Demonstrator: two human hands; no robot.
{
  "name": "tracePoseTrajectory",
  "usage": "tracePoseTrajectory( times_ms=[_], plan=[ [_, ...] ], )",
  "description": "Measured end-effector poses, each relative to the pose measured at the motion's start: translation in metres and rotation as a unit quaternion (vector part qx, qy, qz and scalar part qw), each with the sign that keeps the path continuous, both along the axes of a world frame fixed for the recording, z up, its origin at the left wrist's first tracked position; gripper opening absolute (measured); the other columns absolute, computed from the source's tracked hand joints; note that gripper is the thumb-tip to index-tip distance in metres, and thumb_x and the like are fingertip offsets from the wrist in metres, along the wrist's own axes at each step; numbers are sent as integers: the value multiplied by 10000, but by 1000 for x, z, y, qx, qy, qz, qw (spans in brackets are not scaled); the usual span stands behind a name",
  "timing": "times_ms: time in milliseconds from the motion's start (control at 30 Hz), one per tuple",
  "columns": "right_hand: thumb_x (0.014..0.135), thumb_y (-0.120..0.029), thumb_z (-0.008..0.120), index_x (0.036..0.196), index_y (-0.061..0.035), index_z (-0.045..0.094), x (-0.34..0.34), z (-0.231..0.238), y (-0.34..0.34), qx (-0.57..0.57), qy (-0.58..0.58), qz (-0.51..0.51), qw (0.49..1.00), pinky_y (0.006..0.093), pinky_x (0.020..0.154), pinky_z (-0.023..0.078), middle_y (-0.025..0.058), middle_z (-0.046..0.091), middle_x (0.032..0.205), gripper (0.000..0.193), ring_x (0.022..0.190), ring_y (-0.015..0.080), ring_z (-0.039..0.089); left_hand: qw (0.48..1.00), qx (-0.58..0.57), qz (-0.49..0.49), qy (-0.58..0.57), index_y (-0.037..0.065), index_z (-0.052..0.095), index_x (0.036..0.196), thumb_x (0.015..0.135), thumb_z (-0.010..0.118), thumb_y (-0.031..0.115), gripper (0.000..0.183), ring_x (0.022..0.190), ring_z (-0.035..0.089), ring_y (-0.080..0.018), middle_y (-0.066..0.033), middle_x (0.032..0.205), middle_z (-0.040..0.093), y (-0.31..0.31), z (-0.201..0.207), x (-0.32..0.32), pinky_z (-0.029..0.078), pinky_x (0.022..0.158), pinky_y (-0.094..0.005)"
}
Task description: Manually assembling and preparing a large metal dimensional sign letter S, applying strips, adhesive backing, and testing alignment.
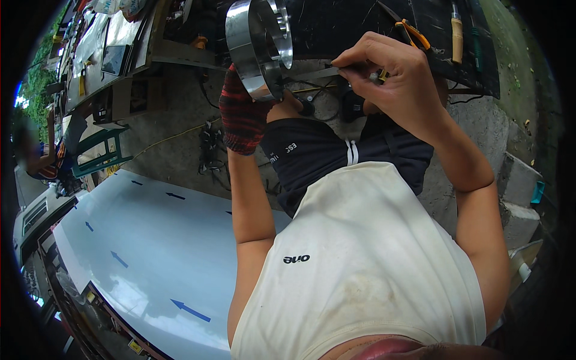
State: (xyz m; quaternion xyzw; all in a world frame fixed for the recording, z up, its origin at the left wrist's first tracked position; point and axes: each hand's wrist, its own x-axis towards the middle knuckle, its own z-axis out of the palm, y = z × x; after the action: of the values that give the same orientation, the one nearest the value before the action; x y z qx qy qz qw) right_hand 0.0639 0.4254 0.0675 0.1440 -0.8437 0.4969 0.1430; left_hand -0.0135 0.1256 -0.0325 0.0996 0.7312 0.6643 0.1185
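My left hand (pixel 245 114), in a red and black knitted glove, is closed on the lower edge of a shiny curved metal band (pixel 243 51). The band stands on edge and bends round into an open shape, with a second curved part on its right side. My bare right hand (pixel 390 75) is held to the right of it, thumb and fingers pinched together. A small dark tip shows at the fingertips, too small to name. Beside them a thin pale strip (pixel 312 74) reaches toward the metal band. Something yellow and black (pixel 383 75) shows partly behind the right hand.
On the dark worktable (pixel 354 18) ahead lie orange-handled pliers (pixel 413 35) and a wooden-handled tool (pixel 456 39). A large white sheet with blue arrows (pixel 156 240) is at left, near a green stool (pixel 102 150). Another person (pixel 48 156) is at far left. Cables (pixel 211 150) lie on the floor.
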Motion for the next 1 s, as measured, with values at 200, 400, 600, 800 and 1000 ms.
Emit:
tracePoseTrajectory(
  times_ms=[200, 400, 600, 800, 1000],
  plan=[
    [901, 30, 798, 1061, -10, 801, -1, 4, 1, 9, -2, 1, 1000, 251, 746, 625, 56, 762, 973, 165, 840, 129, 765, 1000, 5, 7, 3, 32, 459, 1582, 677, 923, -109, 1026, 1284, 653, -222, -106, 1423, 668, 1, 1, 0, 541, 1106, -392],
    [895, 61, 795, 1059, -2, 796, -8, 4, -5, 7, 13, 12, 1000, 243, 718, 594, 47, 750, 959, 175, 826, 111, 739, 991, -68, -1, 118, 36, 503, 1478, 809, 866, -58, 767, 1059, 748, -211, -138, 1297, 710, 9, 11, 1, 667, 807, -354],
    [891, 60, 798, 1052, -4, 794, -12, 5, -6, 37, 18, 29, 999, 251, 723, 603, 50, 750, 969, 173, 830, 128, 750, 992, -57, -13, 111, 33, 495, 1483, 797, 872, -59, 788, 1074, 740, -215, -133, 1303, 702, 10, 14, 2, 669, 815, -356],
    [888, 53, 807, 1048, -7, 796, -14, 8, -4, 48, 20, 29, 998, 250, 721, 609, 48, 752, 966, 170, 828, 129, 755, 997, -5, -8, 72, 33, 474, 1503, 801, 865, -61, 810, 1111, 727, -218, -141, 1351, 673, 11, 8, 0, 667, 826, -359],
    [891, 67, 794, 1053, -8, 799, -15, 15, 0, 25, 9, 28, 999, 240, 729, 602, 44, 751, 963, 178, 831, 114, 744, 978, -112, -7, 174, 46, 525, 1455, 764, 893, -41, 787, 1104, 725, -203, -103, 1298, 707, 9, 9, 1, 655, 861, -356]
  ],
)
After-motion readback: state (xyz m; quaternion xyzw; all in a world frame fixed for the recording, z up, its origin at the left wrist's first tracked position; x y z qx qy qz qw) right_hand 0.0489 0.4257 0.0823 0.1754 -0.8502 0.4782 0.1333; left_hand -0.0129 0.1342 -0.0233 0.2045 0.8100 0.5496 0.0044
